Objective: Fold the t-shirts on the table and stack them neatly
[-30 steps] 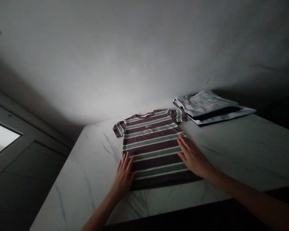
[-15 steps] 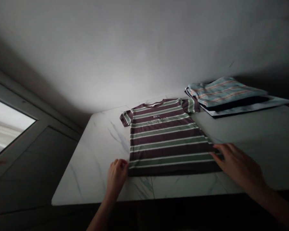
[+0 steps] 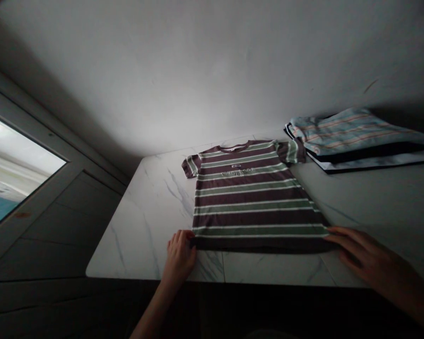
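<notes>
A short-sleeved T-shirt [image 3: 254,202] with maroon, green and white stripes lies face up and spread out on a white marbled table [image 3: 141,221]. Its collar points toward the wall, and its hem runs along the near side. My left hand [image 3: 180,252] is closed at the left hem corner, fingertips curled on the cloth. At the right hem corner, my right hand [image 3: 365,252] has its fingertips on the edge of the fabric, apparently pinching it; its thumb is partly hidden in shadow.
A stack of folded clothes sits at the back right, a light blue striped garment [image 3: 353,129] on top of dark and white ones. It nearly touches the shirt's right sleeve. A pale wall [image 3: 205,70] rises behind the table. A framed door or window panel [image 3: 74,188] stands at left.
My right hand has slid down the shirt's side to the hem corner. My left hand stays at the left corner, and the hem looks straighter. The view has shifted slightly.
</notes>
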A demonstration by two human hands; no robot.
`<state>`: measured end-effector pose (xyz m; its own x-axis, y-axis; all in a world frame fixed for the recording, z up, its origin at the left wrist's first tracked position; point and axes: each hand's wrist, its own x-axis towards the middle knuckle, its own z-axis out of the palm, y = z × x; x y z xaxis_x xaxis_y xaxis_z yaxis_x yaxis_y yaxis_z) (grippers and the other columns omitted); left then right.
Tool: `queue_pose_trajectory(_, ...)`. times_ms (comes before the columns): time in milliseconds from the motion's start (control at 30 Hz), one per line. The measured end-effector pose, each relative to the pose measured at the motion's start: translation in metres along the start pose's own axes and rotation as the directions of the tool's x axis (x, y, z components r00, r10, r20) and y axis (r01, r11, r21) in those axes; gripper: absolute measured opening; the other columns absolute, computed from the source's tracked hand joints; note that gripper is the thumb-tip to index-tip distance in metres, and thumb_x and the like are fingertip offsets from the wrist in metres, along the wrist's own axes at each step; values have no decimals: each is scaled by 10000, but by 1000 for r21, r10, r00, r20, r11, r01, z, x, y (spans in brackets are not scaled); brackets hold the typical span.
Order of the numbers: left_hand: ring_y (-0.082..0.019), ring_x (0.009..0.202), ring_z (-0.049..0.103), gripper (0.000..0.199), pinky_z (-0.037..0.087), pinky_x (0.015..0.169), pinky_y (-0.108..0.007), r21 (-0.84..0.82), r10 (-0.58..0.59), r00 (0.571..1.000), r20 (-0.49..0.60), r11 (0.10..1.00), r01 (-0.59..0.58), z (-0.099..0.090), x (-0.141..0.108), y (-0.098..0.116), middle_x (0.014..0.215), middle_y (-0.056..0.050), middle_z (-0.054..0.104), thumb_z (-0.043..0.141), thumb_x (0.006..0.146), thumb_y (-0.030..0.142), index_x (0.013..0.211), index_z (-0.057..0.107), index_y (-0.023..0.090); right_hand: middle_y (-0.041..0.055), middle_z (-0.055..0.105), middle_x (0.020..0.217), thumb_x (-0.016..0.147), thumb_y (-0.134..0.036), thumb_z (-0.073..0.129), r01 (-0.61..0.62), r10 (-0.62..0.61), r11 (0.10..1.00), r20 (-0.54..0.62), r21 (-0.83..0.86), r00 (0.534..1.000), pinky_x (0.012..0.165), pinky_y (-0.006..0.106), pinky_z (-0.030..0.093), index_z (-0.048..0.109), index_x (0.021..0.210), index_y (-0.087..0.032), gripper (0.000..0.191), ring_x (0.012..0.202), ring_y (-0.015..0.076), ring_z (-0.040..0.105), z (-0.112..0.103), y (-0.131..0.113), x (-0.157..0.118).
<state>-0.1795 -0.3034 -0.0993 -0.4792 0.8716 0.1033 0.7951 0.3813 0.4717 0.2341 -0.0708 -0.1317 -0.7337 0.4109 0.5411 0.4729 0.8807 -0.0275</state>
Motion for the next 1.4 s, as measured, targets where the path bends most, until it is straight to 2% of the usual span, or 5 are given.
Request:
queue_pose_trajectory(333, -182, 879, 615, 228, 538, 797, -350, -135, 185, 982, -34, 973, -188, 7, 1, 1, 1029, -60, 548, 479, 855, 134, 1051, 550, 225, 87, 697, 1039, 969, -308, 429, -37, 38, 998, -18, 47, 999, 726, 369, 591, 726, 1034, -238, 312, 873, 226, 700, -3, 2, 4)
queue_pose_trajectory(567, -135, 850, 596, 435, 536, 749, -285, -232, 237, 971, -36, 943, -239, 9, 3, 4, 1100, -66, 468, 414, 704, -24, 1055, 508, 214, 114, 708, 920, 943, -221, 392, 3, -3, 998, 7, -63, 1000, 724, 374, 569, 750, 935, -220, 359, 827, 237, 682, 6, -3, 10)
queue_pose_trajectory(767, -110, 733, 584, 421, 522, 698, -276, -172, 115, 989, -90, 977, -129, 15, 8, 13, 1068, -48, 462, 427, 691, -17, 1032, 515, 214, 124, 707, 981, 876, -184, 390, -127, 129, 990, 26, -61, 991, 695, 379, 563, 717, 1000, -227, 352, 847, 260, 685, 10, 2, 1)
queue_pose_trajectory(1133, -130, 717, 588, 258, 476, 637, -233, 134, 240, 941, -236, 968, -213, 6, 5, 2, 913, -15, 563, 443, 797, 15, 921, 536, 222, 59, 673, 932, 819, -245, 444, -351, 349, 935, 43, 58, 936, 550, 333, 545, 661, 915, -271, 238, 769, 243, 683, 10, 9, -6)
queue_pose_trajectory(1400, -206, 841, 610, 306, 487, 742, -326, 310, 494, 866, 80, 813, -492, -7, 0, -10, 930, -42, 673, 527, 747, 18, 934, 635, 237, 103, 674, 918, 786, -255, 478, -259, 242, 956, 125, 140, 962, 636, 376, 579, 661, 841, -276, 193, 799, 267, 690, 12, 34, -14)
